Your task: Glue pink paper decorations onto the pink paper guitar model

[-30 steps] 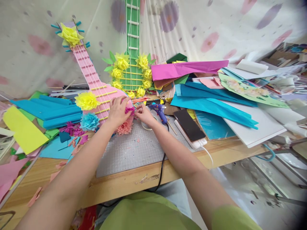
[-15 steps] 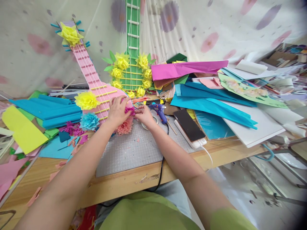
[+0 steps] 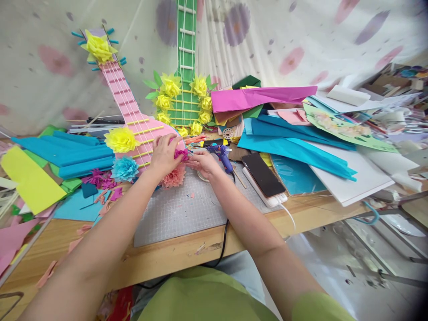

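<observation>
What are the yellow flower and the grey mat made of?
The yellow flower looks like thin matte crepe or tissue paper, with crinkled, ruffled petals. The grey mat is probably a rubbery plastic cutting mat: flat, dull, printed with a faint grid.

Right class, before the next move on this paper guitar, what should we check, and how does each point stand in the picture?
1. Left hand steadying the pink paper guitar: ok.
2. Magenta paper flower held between both hands: ok.
3. Right hand away from the glue gun tip: cannot tell, it lies very close.
4. Glue gun cord off the work area: not ok, it crosses the cutting mat.
5. Phone away from the glue gun: ok.
</observation>
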Available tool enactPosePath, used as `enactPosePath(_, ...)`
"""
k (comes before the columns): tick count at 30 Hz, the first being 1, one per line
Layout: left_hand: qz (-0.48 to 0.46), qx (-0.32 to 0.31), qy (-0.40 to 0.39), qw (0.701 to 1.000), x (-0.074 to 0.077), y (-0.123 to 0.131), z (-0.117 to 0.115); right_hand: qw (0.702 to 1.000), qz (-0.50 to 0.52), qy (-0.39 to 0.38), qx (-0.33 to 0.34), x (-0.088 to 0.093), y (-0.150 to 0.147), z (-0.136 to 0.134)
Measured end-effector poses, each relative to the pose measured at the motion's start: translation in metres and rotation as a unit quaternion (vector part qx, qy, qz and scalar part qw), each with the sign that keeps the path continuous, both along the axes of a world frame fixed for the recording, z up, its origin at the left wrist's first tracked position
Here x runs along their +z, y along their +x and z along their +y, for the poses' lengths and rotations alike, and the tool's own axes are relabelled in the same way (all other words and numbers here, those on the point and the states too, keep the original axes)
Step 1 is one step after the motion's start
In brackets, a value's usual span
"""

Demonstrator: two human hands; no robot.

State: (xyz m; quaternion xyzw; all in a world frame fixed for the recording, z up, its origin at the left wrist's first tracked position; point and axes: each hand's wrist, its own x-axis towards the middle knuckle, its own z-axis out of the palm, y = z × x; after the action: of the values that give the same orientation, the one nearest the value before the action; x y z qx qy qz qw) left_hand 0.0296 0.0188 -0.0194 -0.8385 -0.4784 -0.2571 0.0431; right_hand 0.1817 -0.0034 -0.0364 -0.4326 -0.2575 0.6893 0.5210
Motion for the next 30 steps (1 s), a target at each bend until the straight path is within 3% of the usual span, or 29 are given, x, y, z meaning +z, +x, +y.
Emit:
enactPosePath(8,-0.007,-0.006,0.011,1.000,-0.001,0.001,0.000,0.998,0.054,-0.037,0.022,0.005,0.002,0.001)
enactPosePath(19,-0.030,-0.003,0.000,1.000,-0.003,-0.002,-0.005,0.998,0.053,-0.027,0.005,0.004,0.000,-0.002)
enactPosePath(30,-0.024,-0.007,-0.037,0.999,-0.001,-0.003,-0.012,0.999,-0.030,-0.004,-0.012,0.004,0.012,-0.013)
